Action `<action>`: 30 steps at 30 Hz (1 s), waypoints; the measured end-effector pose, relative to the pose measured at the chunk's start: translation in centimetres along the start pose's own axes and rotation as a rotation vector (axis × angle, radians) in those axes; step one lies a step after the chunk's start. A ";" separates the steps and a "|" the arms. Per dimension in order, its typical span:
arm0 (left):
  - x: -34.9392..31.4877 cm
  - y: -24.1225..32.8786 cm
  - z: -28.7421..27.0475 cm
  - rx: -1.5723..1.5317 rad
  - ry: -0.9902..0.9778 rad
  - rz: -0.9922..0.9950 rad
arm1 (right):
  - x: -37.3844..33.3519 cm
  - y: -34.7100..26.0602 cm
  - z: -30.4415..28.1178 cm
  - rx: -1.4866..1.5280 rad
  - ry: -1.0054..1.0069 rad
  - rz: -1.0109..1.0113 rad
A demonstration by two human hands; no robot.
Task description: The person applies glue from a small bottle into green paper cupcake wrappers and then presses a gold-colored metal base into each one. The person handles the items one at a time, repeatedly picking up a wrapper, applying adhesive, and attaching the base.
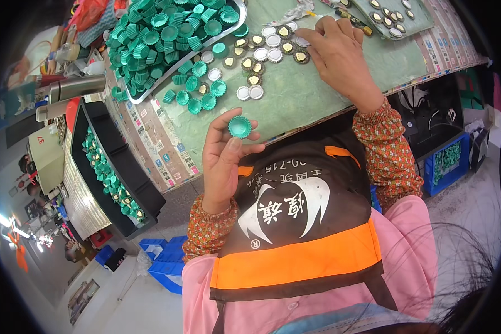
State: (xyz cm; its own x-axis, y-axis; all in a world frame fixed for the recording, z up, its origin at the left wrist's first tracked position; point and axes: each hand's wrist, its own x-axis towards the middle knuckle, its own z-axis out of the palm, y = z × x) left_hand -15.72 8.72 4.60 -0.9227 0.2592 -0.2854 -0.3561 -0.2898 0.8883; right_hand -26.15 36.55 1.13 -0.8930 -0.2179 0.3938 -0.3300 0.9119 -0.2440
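Note:
My left hand [224, 158] is closed on a green fluted cup [240, 127], pinched between thumb and fingers with its open side facing up. My right hand [342, 58] is over the far side of the table, fingers apart and partly bent. Its index fingertip is at a white round cap with a scalloped rim [302, 42], partly hidden by the finger. Beside it lie several white caps [273, 40] and dark scalloped caps with gold centres [301, 56]. Loose green cups [208, 101] lie left of these, some near a metal tray [141, 97].
Green cups [158, 39] heap high in the tray. A green mat [300, 100] covers the table. More gold-centred pieces [388, 19] lie on a board at far right. A black bin [125, 172] holds filled cups at left; a blue crate [446, 161] stands below at right.

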 end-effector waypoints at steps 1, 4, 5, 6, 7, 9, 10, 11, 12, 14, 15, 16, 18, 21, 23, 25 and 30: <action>0.0 -0.1 0.0 0.010 -0.007 0.002 | 0.1 0.1 0.2 0.005 0.001 -0.003; -0.1 -0.1 0.1 -0.002 0.002 -0.037 | 0.5 0.7 0.7 0.047 0.038 -0.033; -0.2 -0.2 0.1 -0.009 0.000 -0.046 | 0.4 0.8 0.3 0.053 -0.020 -0.031; -0.3 -0.3 0.1 -0.014 0.002 -0.053 | 0.4 0.8 -0.3 0.064 -0.076 -0.029; -0.5 -0.3 0.1 -0.018 0.003 -0.061 | 0.4 0.7 -0.7 0.074 -0.132 -0.029; -0.6 -0.5 0.2 -0.021 0.001 -0.078 | 0.0 0.4 -0.7 0.094 -0.047 -0.021; -0.7 -0.5 0.2 -0.022 0.000 -0.086 | -0.1 0.3 -0.6 0.103 -0.004 -0.018; -0.6 -0.6 0.2 -0.023 0.003 -0.092 | 0.2 0.3 -0.4 0.076 0.044 -0.044; -0.5 -0.6 0.3 -0.023 0.003 -0.102 | 0.6 0.4 -0.3 0.047 0.090 -0.064; -0.5 -0.8 0.3 -0.027 0.000 -0.105 | 1.2 0.0 -0.4 -0.020 0.030 -0.070; -0.5 -0.8 0.4 -0.031 -0.001 -0.095 | 1.7 -0.3 -0.7 -0.058 -0.075 -0.057; -0.5 -0.9 0.4 -0.034 -0.002 -0.084 | 2.0 -0.5 -0.9 -0.095 -0.180 -0.044; -0.5 -0.7 0.6 -0.032 -0.007 -0.086 | 2.2 -0.6 -1.0 -0.099 -0.148 -0.052; -0.7 -0.9 0.5 -0.046 0.004 -0.098 | 1.9 -0.5 -1.3 0.027 -0.050 -0.089; -1.0 -0.9 0.3 -0.091 0.009 -0.116 | 1.0 -0.3 -1.9 0.242 -0.036 -0.117; -1.1 -0.8 0.2 -0.168 -0.005 -0.148 | -0.6 -0.3 -3.1 0.535 -0.090 -0.129; -1.0 -1.2 0.1 -0.225 -0.017 -0.203 | -4.3 -0.5 -2.5 0.437 -0.111 -0.233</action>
State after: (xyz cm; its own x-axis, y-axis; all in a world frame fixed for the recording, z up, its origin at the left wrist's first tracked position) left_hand -14.37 8.91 3.89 -0.8275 0.3478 -0.4408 -0.5584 -0.4266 0.7115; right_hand -21.35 37.92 1.73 -0.7995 -0.4556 0.3915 -0.6007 0.6089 -0.5180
